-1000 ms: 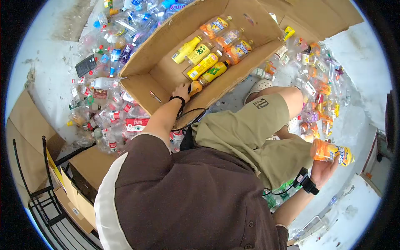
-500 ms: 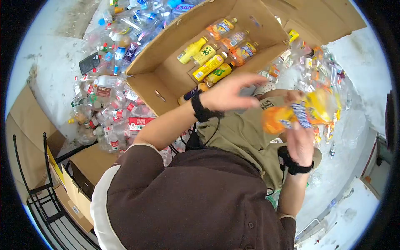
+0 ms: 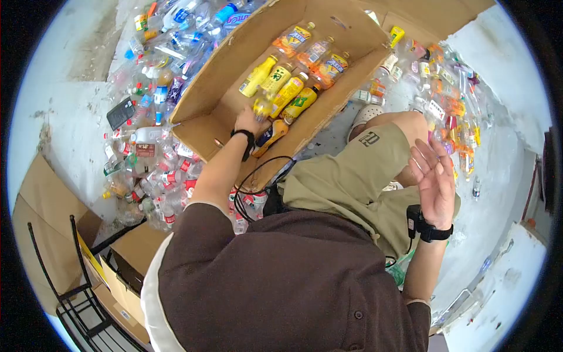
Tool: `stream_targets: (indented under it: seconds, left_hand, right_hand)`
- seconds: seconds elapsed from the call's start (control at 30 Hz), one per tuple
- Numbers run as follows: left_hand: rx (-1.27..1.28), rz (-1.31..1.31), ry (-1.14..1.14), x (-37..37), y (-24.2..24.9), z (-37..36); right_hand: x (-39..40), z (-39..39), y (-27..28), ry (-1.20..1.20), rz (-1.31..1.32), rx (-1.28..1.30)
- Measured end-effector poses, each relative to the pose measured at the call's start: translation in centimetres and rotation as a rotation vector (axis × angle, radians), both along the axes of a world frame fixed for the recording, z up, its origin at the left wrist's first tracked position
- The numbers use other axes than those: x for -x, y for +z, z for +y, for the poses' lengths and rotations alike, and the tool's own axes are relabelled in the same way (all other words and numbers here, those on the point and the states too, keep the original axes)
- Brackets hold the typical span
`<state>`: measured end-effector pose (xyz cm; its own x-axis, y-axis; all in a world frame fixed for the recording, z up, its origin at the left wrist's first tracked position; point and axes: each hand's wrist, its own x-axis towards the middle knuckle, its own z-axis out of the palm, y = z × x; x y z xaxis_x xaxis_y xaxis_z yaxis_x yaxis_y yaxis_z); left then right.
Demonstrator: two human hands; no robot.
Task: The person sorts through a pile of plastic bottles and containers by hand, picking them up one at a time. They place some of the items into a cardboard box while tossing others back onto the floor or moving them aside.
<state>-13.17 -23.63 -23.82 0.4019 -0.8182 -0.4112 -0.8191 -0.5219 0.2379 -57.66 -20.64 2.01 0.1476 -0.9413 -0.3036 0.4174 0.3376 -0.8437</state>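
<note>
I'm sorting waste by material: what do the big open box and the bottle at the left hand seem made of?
Box: matte brown cardboard, judging by its rough, worn edges. Bottle at the left hand: probably plastic; its shiny, partly clear body suggests it, though blur leaves doubt.

Yellow plastic bottle (image 3: 263,107): in the fingers of the left hand (image 3: 250,121), inside the open cardboard carton (image 3: 231,58); outline blurred. Clock positions are read from this bottle.
- 12 to 3 o'clock: row of four yellow-labelled drink bottles (image 3: 290,89), laid side by side on their sides, caps toward 1 o'clock.
- 1 to 2 o'clock, beyond that row: three orange-labelled soda bottles (image 3: 331,67), lying parallel.
- Between 5 and 6 o'clock, just beside: orange-and-navy bottle (image 3: 271,139), lying flat.
</note>
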Motion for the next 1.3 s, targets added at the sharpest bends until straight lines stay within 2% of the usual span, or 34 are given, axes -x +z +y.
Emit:
stream_targets:
  seconds: [0.03,0.07,0.17,0.3,0.37,0.4,0.5,0.57,0.63,0.7,0.73,0.77,0.8,0.83,0.93,1.0,1.1,1.17,1.2,1.23,1.3]
  left_hand:
    - [-0.077,-0.078,-0.03,-0.1,-1.1,1.2]
    - [-0.196,-0.089,-0.032,-1.2,-4.3,2.1]
    - [-0.32,-0.161,-0.047,0.1,-5.1,3.2]
    - [-0.298,-0.142,0.051,0.1,-7.5,2.9]
    - [-0.42,-0.213,0.086,1.3,-5.0,2.4]
    - [-0.371,-0.197,0.104,-0.3,-8.6,2.7]
    - [-0.406,-0.064,0.095,-2.5,-11.2,2.3]
    - [-0.318,0.043,0.071,-4.2,-13.4,2.7]
    - [-0.124,0.193,0.016,-6.7,-17.3,3.8]
    - [-0.022,0.337,0.068,-5.4,-14.4,3.8]
    - [-0.022,0.34,0.046,-3.0,-11.1,2.7]
    - [-0.034,0.128,0.187,1.0,-5.7,1.9]
    - [-0.041,-0.086,0.328,3.2,-2.9,1.2]
    - [-0.039,-0.083,0.315,3.3,-3.7,1.2]
    - [0.171,-0.01,-0.117,1.6,-6.9,2.8]
    - [0.14,0.038,-0.089,0.8,-7.2,1.9]
    - [0.125,0.075,-0.03,2.4,-2.8,-0.8]
    - [0.291,0.172,-0.208,1.8,-2.0,-3.2]
    - [0.367,0.352,-0.107,1.0,-3.8,-4.7]
    - [0.369,0.345,-0.118,2.3,-1.8,-6.1]
    - [0.447,0.516,-0.206,7.9,6.8,-9.5]
  right_hand:
    - [0.6,0.3,0.0,-0.013,0.007,-0.002]
    - [1.1,0.7,-0.1,-0.036,0.004,-0.007]
    - [2.0,1.7,-0.4,-0.087,-0.015,-0.018]
    - [2.4,2.4,-0.6,-0.136,-0.036,-0.046]
    - [2.4,2.5,-0.7,-0.157,-0.051,-0.05]
    - [2.4,2.5,-0.7,-0.159,-0.041,-0.048]
    - [2.7,2.8,-0.9,-0.233,-0.034,-0.039]
    - [2.7,2.7,-0.9,-0.195,-0.084,-0.039]
    - [2.9,2.8,-1.0,-0.239,-0.094,-0.031]
    - [3.2,2.7,-1.1,-0.227,-0.131,-0.057]
    - [3.4,2.7,-1.2,-0.236,-0.142,-0.065]
    - [3.6,2.6,-1.3,-0.255,-0.139,-0.062]
    - [3.8,2.6,-1.4,-0.262,-0.145,-0.069]
    - [4.0,2.4,-1.4,-0.266,-0.151,-0.076]
    - [4.9,1.9,-2.1,-0.291,-0.167,-0.085]
    - [5.7,1.2,-2.5,-0.3,-0.19,-0.075]
    - [7.4,0.0,-3.0,-0.329,-0.209,-0.068]
    - [9.0,-1.1,-3.8,-0.371,-0.247,-0.096]
    - [9.8,-2.0,-4.3,-0.379,-0.256,-0.091]
    - [10.6,-2.9,-5.0,-0.416,-0.291,-0.096]
    - [12.5,-5.2,-6.3,-0.456,-0.336,-0.096]
